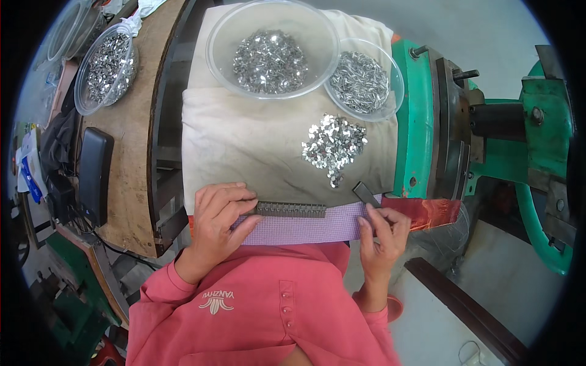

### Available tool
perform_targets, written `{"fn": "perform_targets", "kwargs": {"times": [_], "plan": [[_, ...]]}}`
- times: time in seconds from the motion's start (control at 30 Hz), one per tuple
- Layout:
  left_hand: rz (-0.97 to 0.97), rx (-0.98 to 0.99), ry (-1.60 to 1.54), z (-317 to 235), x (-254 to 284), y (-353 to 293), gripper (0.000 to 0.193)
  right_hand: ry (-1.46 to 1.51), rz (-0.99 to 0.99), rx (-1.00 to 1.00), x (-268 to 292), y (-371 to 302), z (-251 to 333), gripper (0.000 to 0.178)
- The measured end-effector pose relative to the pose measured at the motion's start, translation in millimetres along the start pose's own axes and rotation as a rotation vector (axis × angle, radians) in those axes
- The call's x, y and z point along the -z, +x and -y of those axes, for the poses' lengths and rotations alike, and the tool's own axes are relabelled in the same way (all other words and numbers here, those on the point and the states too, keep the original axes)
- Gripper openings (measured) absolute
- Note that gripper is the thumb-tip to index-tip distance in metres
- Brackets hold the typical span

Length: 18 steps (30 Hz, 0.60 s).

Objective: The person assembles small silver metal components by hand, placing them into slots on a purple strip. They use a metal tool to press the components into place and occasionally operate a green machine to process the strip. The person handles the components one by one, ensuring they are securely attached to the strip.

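Note:
My left hand (221, 213) grips the left end of a dark slotted metal bar (292, 210). The bar lies level on a strip of purple checked cloth (299, 230), with a row of evenly spaced notches along it. To the right, a small dark rectangular block (364, 193) rests at a slant. My right hand (384, 235) is beside the block's lower end, thumb and index finger apart; whether a fingertip touches the block is unclear. Beyond the bar, a loose pile of small shiny metal pieces (334, 145) is spread on a beige cloth (244, 140).
A large clear tub (213, 73) and a smaller clear bowl (398, 91), both with metal parts, stand at the back. Green machinery (412, 122) borders the right side. On the wooden bench (131, 158) at left are another bowl (82, 107) of parts and a black case (96, 174).

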<state>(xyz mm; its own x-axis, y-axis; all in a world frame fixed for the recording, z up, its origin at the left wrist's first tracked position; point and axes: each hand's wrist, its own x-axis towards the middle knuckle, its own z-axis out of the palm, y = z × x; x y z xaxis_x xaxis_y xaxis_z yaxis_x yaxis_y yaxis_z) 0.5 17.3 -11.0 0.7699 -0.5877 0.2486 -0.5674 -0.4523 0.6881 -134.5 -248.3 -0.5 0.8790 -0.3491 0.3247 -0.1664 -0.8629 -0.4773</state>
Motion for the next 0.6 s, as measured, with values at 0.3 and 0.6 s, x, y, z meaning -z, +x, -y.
{"fn": "perform_targets", "kwargs": {"times": [0.3, 0.6], "plan": [[-0.014, 0.064, -0.108, 0, 6, -2, 0.030, -0.033, 0.076, -0.102, 14, 5, -19, 0.035], [-0.165, 0.325, -0.390, -2, 14, -4, 0.010, 0.041, 0.179, -0.050, 21, 18, -14, 0.030]]}}
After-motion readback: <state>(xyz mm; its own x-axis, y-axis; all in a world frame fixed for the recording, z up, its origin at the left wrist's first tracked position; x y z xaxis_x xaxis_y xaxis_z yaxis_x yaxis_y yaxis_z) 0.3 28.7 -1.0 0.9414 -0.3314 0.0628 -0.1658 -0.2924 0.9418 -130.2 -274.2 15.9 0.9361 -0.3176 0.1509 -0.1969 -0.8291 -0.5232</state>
